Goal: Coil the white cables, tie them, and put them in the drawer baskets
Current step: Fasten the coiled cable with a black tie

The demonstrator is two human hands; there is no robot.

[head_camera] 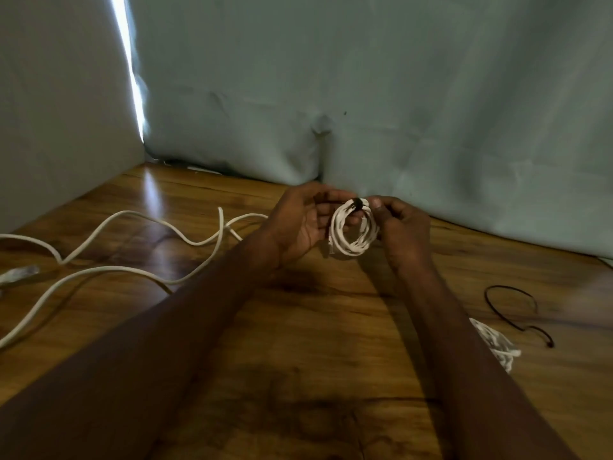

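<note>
both my forearms reach forward over the wooden table [298, 327], and my hands meet near its far edge, holding a coiled white cable [353, 232] up between them. my left hand [303, 224] is turned palm toward the coil, fingers curled in against its left side and top. my right hand [403, 227] shows its back to me, thumb and fingertips pinching at the top right of the coil, just beside a black tie [357, 204] wrapped around the loops there. the coil stands upright, hanging from the tied spot, clear of the tabletop.

motion blur softens both hands, so i cannot tell which fingers touch the tie itself or whether its ends are fastened. a second white bundle [497, 346] lies on the table by my right forearm, partly hidden behind it. a loose white cable [139, 270] snakes across the left of the table and runs off the left edge; a blurred connector [20, 273] lies at that edge, cut off. a thin black wire tie [517, 313] lies curled on the right side of the table, well apart from my hands.

grey-blue cloth [398, 94] hangs as a backdrop just behind my hands, with a bright gap at its left seam. bare wood stretches between my forearms and out to the right beyond the black wire tie.
</note>
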